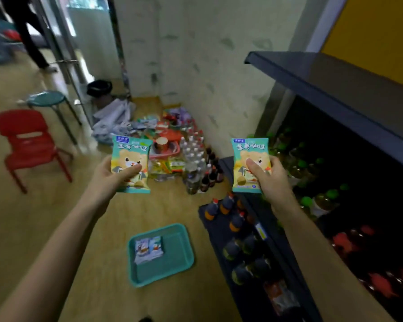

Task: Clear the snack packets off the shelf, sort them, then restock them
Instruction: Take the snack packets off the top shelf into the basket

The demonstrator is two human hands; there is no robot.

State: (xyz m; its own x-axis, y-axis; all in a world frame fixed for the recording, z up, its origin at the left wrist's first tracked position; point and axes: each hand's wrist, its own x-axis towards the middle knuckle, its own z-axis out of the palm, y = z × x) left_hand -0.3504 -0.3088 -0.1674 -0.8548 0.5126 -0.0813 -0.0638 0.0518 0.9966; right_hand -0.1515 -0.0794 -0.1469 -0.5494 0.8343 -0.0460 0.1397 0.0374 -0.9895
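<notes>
From my remote seat I see two bare arms reaching out above a teal tray [178,259] that lies on the wooden floor. Up and left of the tray, the left hand [115,174] grips a teal snack packet [132,149], thumb across its front. Up and right of the tray, the right hand [272,180] grips a matching snack packet [250,148] the same way. Each packet shows a cartoon bear, a small blue label in its top left corner and large Chinese characters beneath it; the blur keeps me from reading them. Two small packets [148,249] lie side by side in the tray's far left corner, their print illegible. Right of the tray stands a dark shelf [335,87] with bottles on its lower levels. Beyond the tray, against the wall, sits a pile of bottles and snacks [172,147]. Far left of the tray is a red chair [30,145].
</notes>
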